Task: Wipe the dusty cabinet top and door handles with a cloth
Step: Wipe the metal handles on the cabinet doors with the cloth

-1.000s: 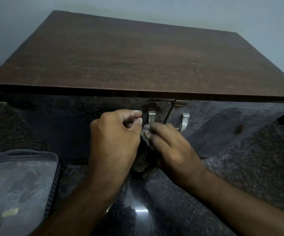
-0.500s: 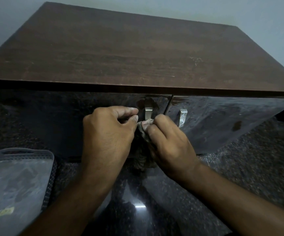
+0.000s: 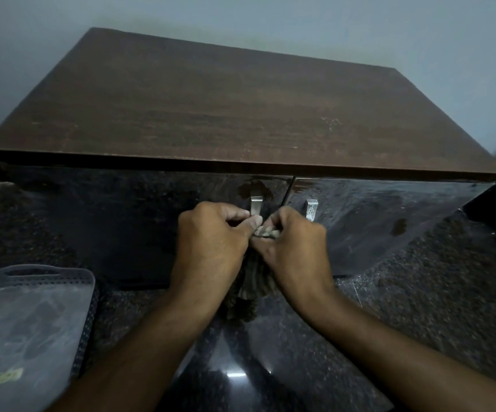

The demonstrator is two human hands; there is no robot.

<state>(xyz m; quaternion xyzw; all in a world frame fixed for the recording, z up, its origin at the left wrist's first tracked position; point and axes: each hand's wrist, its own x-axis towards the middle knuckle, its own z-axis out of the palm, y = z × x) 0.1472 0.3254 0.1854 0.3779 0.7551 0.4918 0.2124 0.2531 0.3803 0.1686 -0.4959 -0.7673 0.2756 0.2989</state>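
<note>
While both hands (image 3: pixel 211 242) pinch cloth (image 3: pixel 266 232), tail apparently hangs down.

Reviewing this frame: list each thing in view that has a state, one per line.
left hand: gripping the cloth
right hand: gripping the cloth
cloth: bunched between both hands, at left door handle
left door handle: partly covered
right door handle: untouched
cabinet doors: closed
</note>
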